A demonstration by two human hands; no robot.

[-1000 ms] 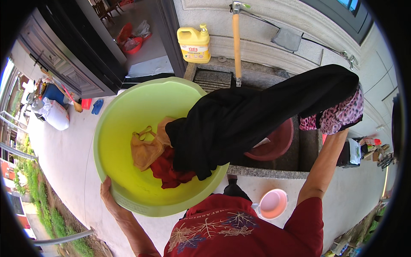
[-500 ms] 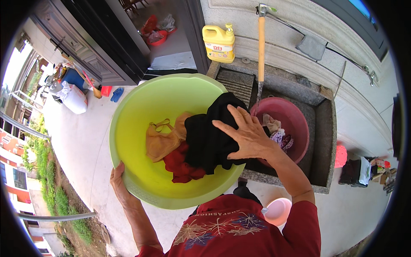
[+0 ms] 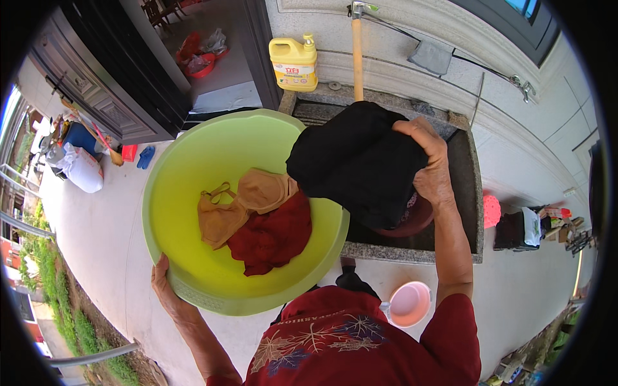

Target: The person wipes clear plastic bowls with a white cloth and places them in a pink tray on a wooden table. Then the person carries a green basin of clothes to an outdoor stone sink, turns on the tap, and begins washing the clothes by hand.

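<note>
A large yellow-green basin [image 3: 174, 193] is held by its near-left rim in my left hand [image 3: 168, 293], fingers curled over the edge. Inside lie a tan bra [image 3: 267, 190] and a dark red garment [image 3: 273, 235]. My right hand [image 3: 432, 164] grips a bunched black garment [image 3: 354, 161], lifted over the stone sink [image 3: 477, 212] and overlapping the right rim of the big basin. Beneath the black cloth, the dark pink basin [image 3: 412, 222] in the sink is mostly hidden, with a bit of patterned cloth showing at its edge.
A yellow pump jug [image 3: 293, 64] stands on the sink's back ledge. Above the sink hangs a faucet with a tan tube [image 3: 358, 58]. On the floor sit a pink pail [image 3: 410, 303] and a black crate [image 3: 517, 230]. An open door [image 3: 90, 71] is at upper left.
My right hand has closed on the black garment and carried it right, out of the big basin and over the sink. More of the red garment shows. The left hand keeps its hold.
</note>
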